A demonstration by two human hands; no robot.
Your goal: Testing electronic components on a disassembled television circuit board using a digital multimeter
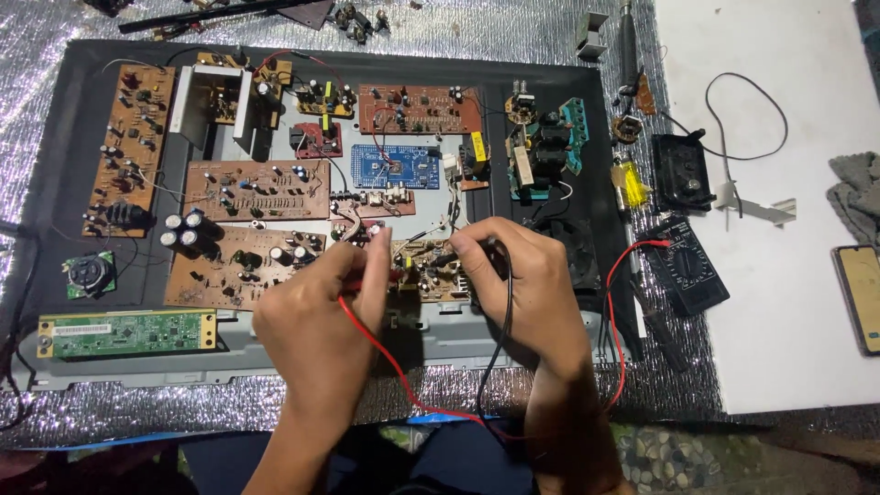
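both hands [422, 284] curl knuckles-up, pinching probe leads [385, 357] onto small circuit board [431, 270].

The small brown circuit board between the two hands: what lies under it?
The small brown circuit board rests on a grey metal panel. The left hand and right hand cover its edges, hiding anything directly beneath.

Phone screen [860, 298], far right edge

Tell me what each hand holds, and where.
Left hand pinches the red probe by its shaft; right hand the black probe, both over the brown circuit board.
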